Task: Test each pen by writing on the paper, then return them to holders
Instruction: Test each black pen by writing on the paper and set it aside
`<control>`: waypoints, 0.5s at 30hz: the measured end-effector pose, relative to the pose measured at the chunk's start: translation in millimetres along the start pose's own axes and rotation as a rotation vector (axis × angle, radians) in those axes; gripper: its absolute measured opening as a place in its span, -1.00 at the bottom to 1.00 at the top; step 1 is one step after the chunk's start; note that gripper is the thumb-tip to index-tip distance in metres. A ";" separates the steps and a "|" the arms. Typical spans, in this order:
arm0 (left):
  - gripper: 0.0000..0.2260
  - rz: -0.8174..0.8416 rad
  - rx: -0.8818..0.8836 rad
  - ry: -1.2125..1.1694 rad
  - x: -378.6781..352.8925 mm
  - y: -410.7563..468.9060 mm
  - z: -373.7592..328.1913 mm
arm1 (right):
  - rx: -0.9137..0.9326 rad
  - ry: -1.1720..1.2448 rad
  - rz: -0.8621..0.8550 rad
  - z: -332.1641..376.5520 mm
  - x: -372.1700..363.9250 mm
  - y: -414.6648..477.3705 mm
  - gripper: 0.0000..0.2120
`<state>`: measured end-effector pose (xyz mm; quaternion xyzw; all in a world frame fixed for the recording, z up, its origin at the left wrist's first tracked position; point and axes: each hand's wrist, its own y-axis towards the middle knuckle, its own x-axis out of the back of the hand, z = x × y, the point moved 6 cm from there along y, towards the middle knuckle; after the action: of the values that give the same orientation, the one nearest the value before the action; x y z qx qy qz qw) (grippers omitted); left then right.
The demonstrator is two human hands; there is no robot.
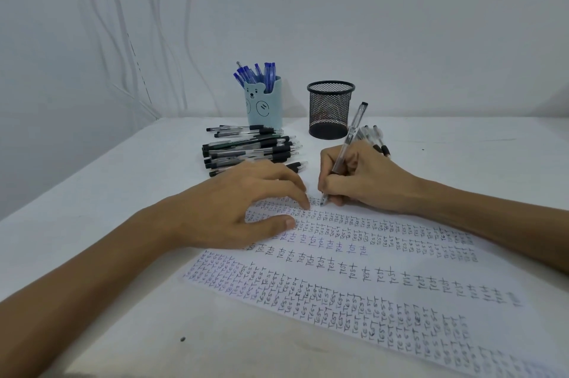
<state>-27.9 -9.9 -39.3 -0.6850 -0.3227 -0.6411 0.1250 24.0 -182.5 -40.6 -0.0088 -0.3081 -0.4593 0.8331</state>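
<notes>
- Currently the right hand [363,180] has its fingers curled round one clear pen [351,134], pinched low near the tip. The tip touches the paper [385,285] at its far edge, and the black-capped end tilts up and away.
- One left hand [237,205] lies spread on the far left corner of the paper. Its fingers are nearly straight and its fingertips and thumb press the sheet; it holds nothing.
- One sheet of paper lies at a slant across the near right part of the bench [123,186], covered in rows of the word "test".
- Two holders stand near the far edge of the bench, about mid-way along it and apart from each other: one light-blue bear holder [264,106] and, to its right, one black mesh holder [330,110].
- Blue pens [255,74] stick up out of the bear holder, roughly seven, though they overlap too much for a firm count.
- One pile of black-and-clear pens [249,151] lies on the bench just in front of the bear holder. There are well over ten, and I cannot tell the exact number.
- One smaller bunch of pens [374,134] lies behind the right hand, near the mesh holder and partly hidden.
</notes>
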 end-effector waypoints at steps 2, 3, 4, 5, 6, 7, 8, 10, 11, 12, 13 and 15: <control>-0.73 0.000 0.007 -0.008 0.3 0.1 -0.2 | 0.004 -0.008 0.004 0.5 -0.3 0.1 -0.88; -0.72 -0.001 0.009 -0.011 0.5 0.1 -0.3 | 0.002 -0.012 0.006 0.7 -0.6 0.5 -0.88; -0.72 -0.003 0.009 -0.013 0.5 -0.1 -0.5 | 0.001 -0.017 0.004 0.6 -0.7 0.5 -0.88; -0.72 -0.006 0.007 -0.014 0.8 -0.3 -0.7 | 0.001 -0.023 -0.001 0.8 -0.5 1.1 -0.88; -0.72 -0.007 0.005 -0.016 0.7 -0.3 -0.9 | 0.000 -0.026 -0.008 0.2 -0.2 1.1 -0.88; -0.73 -0.009 0.003 -0.017 1.0 -0.6 -1.1 | -0.002 -0.026 -0.011 0.0 0.1 1.3 -0.88; -0.73 -0.011 0.003 -0.017 1.1 -0.5 -1.2 | -0.007 -0.027 -0.011 -0.5 0.1 1.3 -0.88; -0.72 -0.012 0.005 -0.011 1.3 -0.9 -1.3 | -0.018 -0.032 -0.003 -0.5 -0.2 1.3 -0.87; -0.72 -0.011 0.006 -0.010 1.2 -0.8 -1.2 | -0.023 -0.034 -0.001 -0.5 -0.4 1.5 -0.87; -0.72 -0.010 0.005 -0.011 1.1 -0.8 -1.4 | -0.030 -0.034 -0.002 -0.8 -0.2 1.3 -0.86; -0.72 -0.009 0.005 -0.013 1.1 -0.6 -1.5 | -0.037 -0.029 -0.005 -1.3 -0.1 1.3 -0.86; -0.72 -0.006 0.009 -0.015 1.1 -0.4 -1.2 | -0.050 -0.022 -0.014 -1.6 0.5 0.9 -0.86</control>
<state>-29.2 -10.0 -38.1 -0.6884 -0.3283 -0.6349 0.1237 25.6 -182.8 -41.4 -0.0328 -0.3057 -0.4726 0.8259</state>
